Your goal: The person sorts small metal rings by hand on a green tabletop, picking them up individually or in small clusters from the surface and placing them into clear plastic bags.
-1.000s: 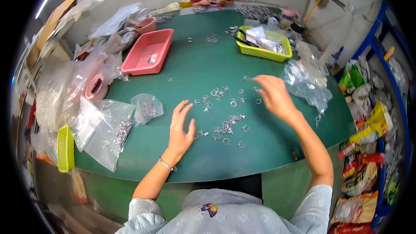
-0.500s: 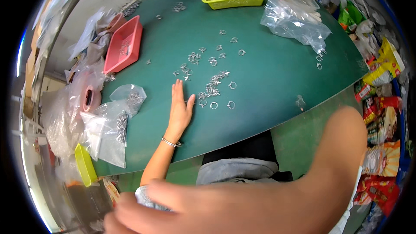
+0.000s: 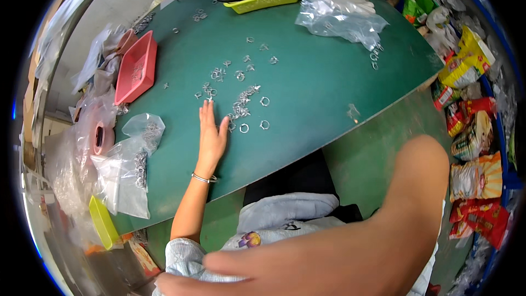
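My left hand lies flat on the green table, palm down, fingers stretched out and thumb apart. Its fingertips reach a few small metal rings. Beside the thumb is a heap of shiny ring-shaped metal pieces, and single rings lie scattered to its right and beyond. Large and blurred, close to the camera, my right hand crosses the lower part of the view. Its visible fingers are stretched and apart, with nothing seen between them; the rest is cut off by the lower edge.
A pink tray and clear bags of metal pieces sit along the left side. At the far side are a yellow-green tray and a clear plastic bag. Colourful packages line the right, past the table edge.
The whole view has shifted, so the table and its things sit further left. My left hand rests at the same spot by the rings. My right hand has moved slightly lower in the view.
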`<state>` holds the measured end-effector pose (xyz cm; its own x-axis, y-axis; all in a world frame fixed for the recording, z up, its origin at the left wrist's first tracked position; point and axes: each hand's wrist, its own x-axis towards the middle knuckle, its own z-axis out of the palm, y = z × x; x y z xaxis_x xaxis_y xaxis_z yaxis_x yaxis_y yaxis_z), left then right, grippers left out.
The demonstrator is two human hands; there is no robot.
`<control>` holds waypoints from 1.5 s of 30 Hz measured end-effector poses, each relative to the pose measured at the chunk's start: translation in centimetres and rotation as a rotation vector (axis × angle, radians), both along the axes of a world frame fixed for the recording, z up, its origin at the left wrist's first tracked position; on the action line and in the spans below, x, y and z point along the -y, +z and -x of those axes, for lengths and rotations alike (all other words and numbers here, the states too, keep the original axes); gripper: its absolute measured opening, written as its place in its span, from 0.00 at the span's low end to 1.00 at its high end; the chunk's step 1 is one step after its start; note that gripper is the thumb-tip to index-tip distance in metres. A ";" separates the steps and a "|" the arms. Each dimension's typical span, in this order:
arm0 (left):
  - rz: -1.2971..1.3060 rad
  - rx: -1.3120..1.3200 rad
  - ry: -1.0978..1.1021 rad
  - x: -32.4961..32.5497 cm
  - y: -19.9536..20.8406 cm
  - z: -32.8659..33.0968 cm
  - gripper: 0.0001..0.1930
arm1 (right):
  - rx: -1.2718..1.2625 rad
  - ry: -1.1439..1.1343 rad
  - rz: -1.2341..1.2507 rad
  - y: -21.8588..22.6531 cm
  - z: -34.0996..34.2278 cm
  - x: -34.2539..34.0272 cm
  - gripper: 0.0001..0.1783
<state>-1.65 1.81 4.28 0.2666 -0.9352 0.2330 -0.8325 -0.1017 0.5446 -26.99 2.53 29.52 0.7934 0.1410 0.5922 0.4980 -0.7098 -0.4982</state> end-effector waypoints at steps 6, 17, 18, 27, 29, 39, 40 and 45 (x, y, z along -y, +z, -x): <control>-0.045 0.028 0.010 0.6 1.0 0.6 0.31 | -0.139 -0.443 -0.208 -1.7 7.1 6.1 0.19; 0.019 -0.155 -0.270 11.0 5.9 3.7 0.29 | -0.767 -1.831 0.411 -20.4 13.8 28.2 0.40; 0.023 -0.197 -0.319 13.4 6.0 4.4 0.29 | -0.667 -1.777 0.458 -20.8 13.9 28.7 0.31; -0.109 -0.966 -0.273 34.0 0.4 7.1 0.12 | 0.025 -1.527 0.064 -20.8 15.0 29.4 0.15; -0.347 -1.112 -0.348 34.2 0.0 7.8 0.10 | 0.143 -1.491 -0.061 -21.1 15.4 29.2 0.13; 0.247 0.074 -0.755 26.0 -3.0 10.2 0.22 | 0.262 -1.335 -0.528 -23.3 14.3 29.1 0.12; 0.175 0.124 -0.755 25.6 -2.9 10.1 0.19 | 0.274 -1.314 -0.544 -23.3 14.2 29.2 0.12; -0.001 0.293 -0.634 24.4 -2.8 10.8 0.14 | 0.266 -1.251 -0.541 -22.9 14.3 29.1 0.13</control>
<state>-12.43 -22.64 1.51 -0.4044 -0.8898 0.2113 -0.8438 0.4521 0.2890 -41.31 -26.55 6.61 0.0768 -0.8646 0.4966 -0.1965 -0.5014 -0.8426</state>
